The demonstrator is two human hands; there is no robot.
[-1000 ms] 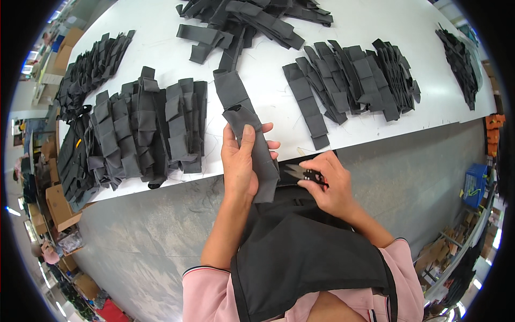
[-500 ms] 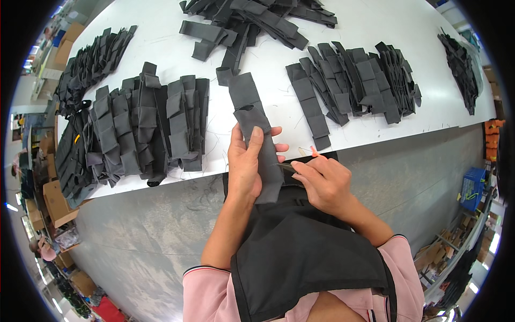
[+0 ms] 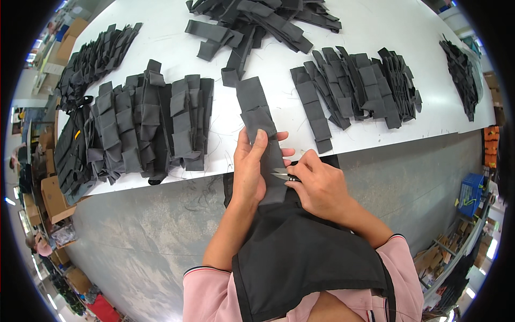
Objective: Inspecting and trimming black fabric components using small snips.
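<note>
A dark grey sewn fabric strip (image 3: 252, 95) with folded sections lies lengthwise in my left hand (image 3: 250, 166). The thumb presses on its top face and the fingertips show past its right edge. The strip's lower end hangs near my black apron (image 3: 314, 247). In my right hand (image 3: 324, 185) is a small pair of thread snips (image 3: 282, 174), with black grips and the blades pointing left over the strip. The blades stand apart at the strip's right edge. Whether a thread lies between them is too small to tell.
On the white table (image 3: 257, 56), rows of similar strips lie left (image 3: 126, 126) and right (image 3: 359, 88), with a loose heap (image 3: 252, 21) at the far side. Another bundle (image 3: 460, 78) lies far right. Below the table edge is grey floor (image 3: 145, 236); a blue crate (image 3: 471, 194) stands right.
The snips have turned so their blades now show clearly, spread over the strip. An orange-pink bit seen by my right fingers no longer shows. The view has shifted slightly.
</note>
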